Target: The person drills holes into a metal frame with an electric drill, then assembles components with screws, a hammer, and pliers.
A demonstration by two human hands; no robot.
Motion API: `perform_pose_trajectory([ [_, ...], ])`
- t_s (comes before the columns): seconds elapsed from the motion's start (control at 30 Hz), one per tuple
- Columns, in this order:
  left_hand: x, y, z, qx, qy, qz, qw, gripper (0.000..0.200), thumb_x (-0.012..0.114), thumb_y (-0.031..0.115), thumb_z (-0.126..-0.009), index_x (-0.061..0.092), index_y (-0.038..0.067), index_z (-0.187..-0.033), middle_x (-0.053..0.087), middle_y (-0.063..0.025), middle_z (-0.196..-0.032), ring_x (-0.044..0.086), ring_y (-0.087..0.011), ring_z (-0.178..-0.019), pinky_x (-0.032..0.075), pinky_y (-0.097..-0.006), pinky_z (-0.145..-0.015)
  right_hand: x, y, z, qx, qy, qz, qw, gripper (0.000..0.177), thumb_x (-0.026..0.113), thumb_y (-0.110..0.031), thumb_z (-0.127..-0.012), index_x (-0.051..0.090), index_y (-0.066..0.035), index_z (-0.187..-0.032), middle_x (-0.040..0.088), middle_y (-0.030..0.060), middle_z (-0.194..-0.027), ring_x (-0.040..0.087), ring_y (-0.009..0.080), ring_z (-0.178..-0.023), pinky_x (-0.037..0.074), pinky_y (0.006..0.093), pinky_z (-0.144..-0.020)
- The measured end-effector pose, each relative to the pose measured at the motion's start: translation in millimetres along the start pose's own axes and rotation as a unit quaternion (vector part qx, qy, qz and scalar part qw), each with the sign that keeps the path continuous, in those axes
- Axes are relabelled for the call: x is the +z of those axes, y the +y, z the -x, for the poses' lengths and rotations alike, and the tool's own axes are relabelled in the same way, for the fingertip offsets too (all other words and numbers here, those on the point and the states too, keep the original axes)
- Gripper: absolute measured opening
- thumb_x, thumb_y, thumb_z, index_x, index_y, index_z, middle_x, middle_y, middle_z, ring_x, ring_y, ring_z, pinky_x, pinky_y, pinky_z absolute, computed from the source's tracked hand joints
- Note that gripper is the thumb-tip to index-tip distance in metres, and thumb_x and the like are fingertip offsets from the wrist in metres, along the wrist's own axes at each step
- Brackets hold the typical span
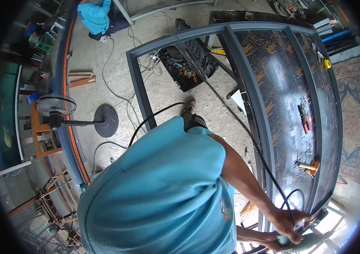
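At the lower right, my left hand [289, 223] is closed round a green corded power tool [284, 239], next to its black cord. My right hand [272, 241] comes in below and grips the same tool from the near side. The working end of the tool is blurred and hard to make out. The black cord [258, 150] runs from the tool up and left across the view. Both hands are at the near end of a grey metal frame [266, 127] with dark patterned panels [288, 80].
Red-handled pliers [304, 120], a hammer [311, 167] and scattered metal bits lie on the panel. An open toolbox [184, 82] sits on the floor inside the frame. A pedestal fan [55, 111] and loose cables are at the left. Another person [95, 17] crouches at the top left.
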State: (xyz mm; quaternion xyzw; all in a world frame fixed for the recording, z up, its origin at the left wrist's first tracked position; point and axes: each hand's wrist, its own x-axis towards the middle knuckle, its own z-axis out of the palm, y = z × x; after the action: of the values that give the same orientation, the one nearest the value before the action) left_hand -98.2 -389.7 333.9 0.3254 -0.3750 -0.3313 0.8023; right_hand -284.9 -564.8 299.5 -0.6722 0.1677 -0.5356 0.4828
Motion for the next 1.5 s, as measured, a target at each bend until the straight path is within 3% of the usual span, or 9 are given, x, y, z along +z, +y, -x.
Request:
perform_pose_trajectory([
  [0.13,-114.6,13.5,57.8,-0.205,0.275,0.232,0.910,0.072,0.058,0.062,-0.082,0.039,0.004,-0.119,0.044,-0.0086,-0.106,0.050,-0.0214,-0.084,0.056,-0.0369,-0.071,8.4,4.0,2.3,0.016,-0.004,-0.005,1.000,0.058,0.062,-0.031,-0.084,0.043,0.001,-0.129,0.062,0.0200,-0.100,0.061,0.0297,-0.083,0.050,0.0419,-0.072],
  [0.2,-210.9,20.4,107.2,-0.125,0.482,0.262,0.827,0.083,0.057,0.061,-0.083,0.034,0.001,-0.134,0.041,-0.0159,-0.116,0.055,-0.0236,-0.085,0.057,-0.0358,-0.066,13.9,5.2,4.6,0.025,-0.004,-0.011,1.000,0.059,0.062,-0.031,-0.084,0.043,0.001,-0.130,0.062,0.0200,-0.101,0.061,0.0295,-0.084,0.050,0.0417,-0.072],
  [0.3,-365.4,84.6,209.5,0.093,0.719,0.155,0.672,0.042,0.062,0.046,-0.087,0.045,0.008,-0.093,0.054,-0.0109,-0.074,0.061,-0.0255,-0.055,0.056,-0.0330,-0.052,23.5,2.2,5.6,0.041,-0.015,-0.002,0.999,0.059,0.062,-0.029,-0.084,0.042,0.001,-0.130,0.061,0.0200,-0.102,0.061,0.0292,-0.085,0.050,0.0414,-0.072],
  [0.43,-526.5,248.5,379.4,0.332,0.549,0.318,0.699,0.041,0.049,0.039,-0.096,0.044,-0.001,-0.094,0.049,-0.0171,-0.090,0.054,-0.0255,-0.074,0.051,-0.0302,-0.051,40.3,0.6,6.3,0.061,-0.042,0.003,0.997,0.059,0.063,-0.028,-0.084,0.042,0.001,-0.130,0.061,0.0200,-0.103,0.061,0.0289,-0.086,0.050,0.0410,-0.073],
  [0.63,-604.1,466.6,523.0,0.285,0.641,-0.063,0.710,0.051,0.053,0.058,-0.088,0.056,0.009,-0.098,0.056,-0.0097,-0.082,0.056,-0.0252,-0.073,0.049,-0.0460,-0.064,63.2,3.1,16.8,0.095,-0.050,0.001,0.994,0.059,0.064,-0.026,-0.083,0.041,0.001,-0.131,0.061,0.0200,-0.105,0.061,0.0283,-0.087,0.050,0.0404,-0.073],
  [0.77,-420.0,544.2,439.8,0.296,0.730,-0.258,0.559,0.046,0.040,0.048,-0.098,0.056,0.005,-0.094,0.054,-0.0071,-0.071,0.049,-0.0200,-0.058,0.042,-0.0346,-0.052,75.7,4.0,22.7,0.125,-0.065,0.004,0.990,0.060,0.064,-0.024,-0.083,0.041,0.002,-0.131,0.060,0.0200,-0.106,0.061,0.0280,-0.089,0.050,0.0400,-0.073],
  [0.93,-379.0,509.5,413.5,0.208,0.462,-0.130,0.852,0.034,0.047,0.036,-0.096,0.052,0.003,-0.098,0.056,-0.0113,-0.084,0.056,-0.0208,-0.072,0.046,-0.0287,-0.056,91.8,2.1,33.8,0.172,-0.092,0.001,0.981,0.060,0.065,-0.023,-0.083,0.040,0.002,-0.132,0.060,0.0200,-0.108,0.061,0.0275,-0.090,0.051,0.0395,-0.073],
  [1.33,-419.8,86.9,371.6,-0.295,0.733,0.139,0.596,0.012,0.061,0.015,-0.086,0.051,0.007,-0.088,0.051,-0.0049,-0.073,0.050,-0.0127,-0.059,0.039,-0.0205,-0.042,88.8,2.1,63.8,0.305,-0.182,0.003,0.935,0.061,0.066,-0.018,-0.082,0.039,0.003,-0.133,0.059,0.0200,-0.111,0.060,0.0265,-0.093,0.051,0.0383,-0.074],
  [1.5,-473.7,67.7,377.5,-0.169,0.799,0.092,0.570,0.006,0.059,0.016,-0.091,0.057,0.011,-0.088,0.051,-0.0042,-0.086,0.052,-0.0184,-0.076,0.051,-0.0312,-0.051,81.0,0.6,74.6,0.346,-0.213,-0.004,0.914,0.062,0.067,-0.016,-0.082,0.038,0.003,-0.134,0.059,0.0201,-0.113,0.060,0.0260,-0.094,0.051,0.0377,-0.074],
])
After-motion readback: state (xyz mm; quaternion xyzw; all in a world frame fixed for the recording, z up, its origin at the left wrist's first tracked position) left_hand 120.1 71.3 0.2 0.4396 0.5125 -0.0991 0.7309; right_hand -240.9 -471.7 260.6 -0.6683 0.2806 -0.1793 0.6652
